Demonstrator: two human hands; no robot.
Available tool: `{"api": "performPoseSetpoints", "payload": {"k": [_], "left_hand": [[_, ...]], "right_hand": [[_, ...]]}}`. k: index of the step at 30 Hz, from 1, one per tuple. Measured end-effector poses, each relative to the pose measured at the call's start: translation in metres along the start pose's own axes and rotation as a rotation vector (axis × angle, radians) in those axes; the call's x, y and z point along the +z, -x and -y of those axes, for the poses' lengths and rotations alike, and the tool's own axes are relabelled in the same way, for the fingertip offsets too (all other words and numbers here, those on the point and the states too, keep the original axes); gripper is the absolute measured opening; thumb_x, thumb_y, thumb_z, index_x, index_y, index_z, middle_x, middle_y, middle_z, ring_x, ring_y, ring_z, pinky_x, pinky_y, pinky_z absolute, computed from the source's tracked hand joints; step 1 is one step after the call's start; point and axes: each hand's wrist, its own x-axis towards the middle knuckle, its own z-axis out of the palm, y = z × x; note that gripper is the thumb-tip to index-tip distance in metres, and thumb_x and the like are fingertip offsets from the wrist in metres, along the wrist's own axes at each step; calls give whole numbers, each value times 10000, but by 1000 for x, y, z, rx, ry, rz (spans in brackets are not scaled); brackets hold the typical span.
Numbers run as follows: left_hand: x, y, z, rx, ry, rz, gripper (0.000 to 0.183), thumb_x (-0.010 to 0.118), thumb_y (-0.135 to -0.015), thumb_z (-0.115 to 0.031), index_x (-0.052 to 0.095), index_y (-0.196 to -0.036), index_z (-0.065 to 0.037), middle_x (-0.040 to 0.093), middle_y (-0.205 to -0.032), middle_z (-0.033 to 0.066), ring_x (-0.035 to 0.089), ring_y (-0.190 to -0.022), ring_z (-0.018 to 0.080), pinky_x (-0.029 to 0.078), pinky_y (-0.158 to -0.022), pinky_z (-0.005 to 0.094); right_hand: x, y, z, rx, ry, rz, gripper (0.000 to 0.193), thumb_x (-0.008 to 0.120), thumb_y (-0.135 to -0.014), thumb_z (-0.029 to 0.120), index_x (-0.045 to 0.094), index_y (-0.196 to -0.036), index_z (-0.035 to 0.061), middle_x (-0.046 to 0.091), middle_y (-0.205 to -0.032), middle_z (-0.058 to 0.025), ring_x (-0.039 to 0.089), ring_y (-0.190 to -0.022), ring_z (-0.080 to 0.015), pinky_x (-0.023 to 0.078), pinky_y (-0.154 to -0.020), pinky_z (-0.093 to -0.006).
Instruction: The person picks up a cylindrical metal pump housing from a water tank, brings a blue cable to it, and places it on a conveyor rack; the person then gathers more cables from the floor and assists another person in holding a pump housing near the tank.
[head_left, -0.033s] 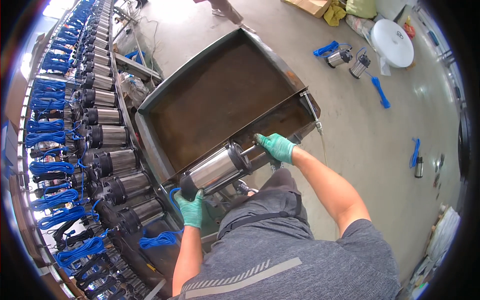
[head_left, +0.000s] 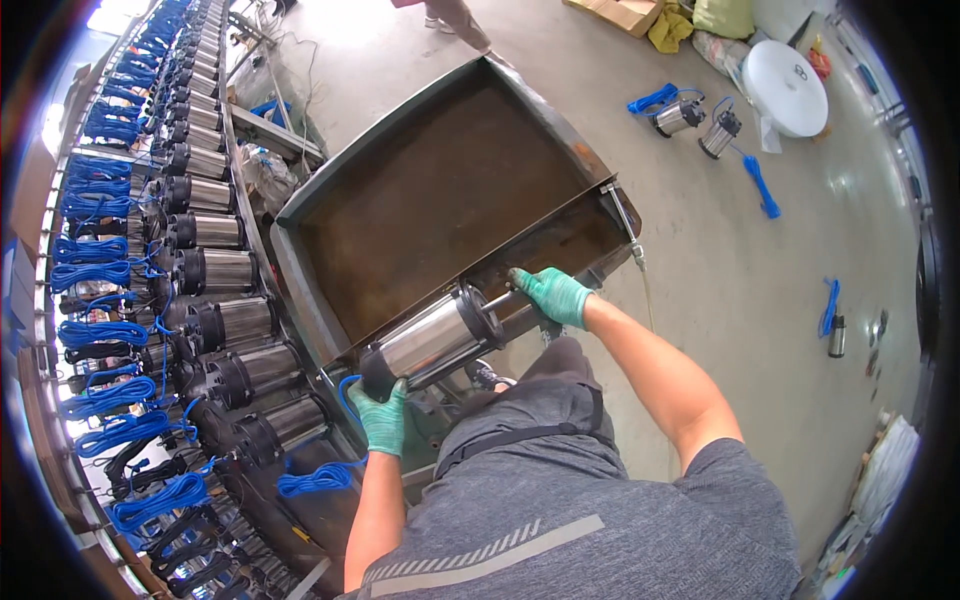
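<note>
A submersible pump [head_left: 430, 340], a shiny steel cylinder with black ends, lies slanted across the near edge of a metal tank [head_left: 325, 300]. My gloved left hand [head_left: 381, 418] grips its black lower-left end, thumb on top and the other fingers partly hidden. A blue cable [head_left: 347, 395] comes out beside that hand. At the opposite end, a short silver rod [head_left: 497, 299] runs from the pump to my gloved right hand [head_left: 555, 296], which is closed around it; the rod's far end is hidden by the glove.
A long row of similar pumps [head_left: 215, 271] with coiled blue cables [head_left: 95, 275] fills the left. Two pumps [head_left: 718, 132] stand on the floor at right, near a white roll [head_left: 785, 88]. A small pump [head_left: 837, 337] lies farther right. Someone's leg [head_left: 460, 25] shows beyond the tank.
The person beyond the tank has shifted very slightly. My hands and the pump stay in place.
</note>
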Motion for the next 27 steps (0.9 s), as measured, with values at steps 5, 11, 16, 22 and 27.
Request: {"api": "performPoseSetpoints", "payload": {"k": [5, 11, 16, 22, 27], "left_hand": [[1, 2, -10, -27, 31, 5, 697, 874, -767, -126, 400, -1267, -27, 548, -1173, 98, 540, -1072, 203, 447, -966, 335], [1, 5, -12, -45, 66, 5, 704, 872, -775, -140, 408, -1292, -29, 554, -1191, 94, 542, -1081, 204, 444, -981, 332], [2, 4, -7, -50, 81, 16, 699, 866, -783, -139, 412, -1303, -29, 559, -1195, 94, 545, -1085, 204, 445, -985, 333], [3, 6, -15, -71, 86, 6, 718, 869, -780, -151, 407, -1313, -19, 557, -1190, 97, 547, -1070, 206, 455, -972, 331], [3, 8, -21, -82, 122, 17, 729, 872, -779, -157, 402, -1319, -17, 558, -1199, 105, 548, -1079, 212, 456, -972, 333]], "right_hand": [[12, -17, -36, -351, -53, -145, 549, 432, -1038, 515, 587, -1055, -11, 598, -776, -125, 578, -505, -216, 488, -521, -405], [2, -17, -11, -122, 48, -20, 536, 439, -1038, 510, 595, -1074, -1, 612, -810, -133, 588, -566, -214, 502, -584, -382], [3, -19, -24, -426, 134, -95, 390, 498, -1033, 363, 576, -1214, 27, 645, -947, -154, 632, -854, -235, 516, -806, -365], [-1, -2, -13, -569, 234, -14, 339, 596, -929, 105, 571, -1259, 36, 629, -1091, -159, 625, -1003, -291, 507, -895, -368], [-12, -8, -4, -736, 493, -36, 398, 711, -911, 260, 627, -1226, 31, 617, -992, -125, 626, -916, -271, 522, -821, -360]]}}
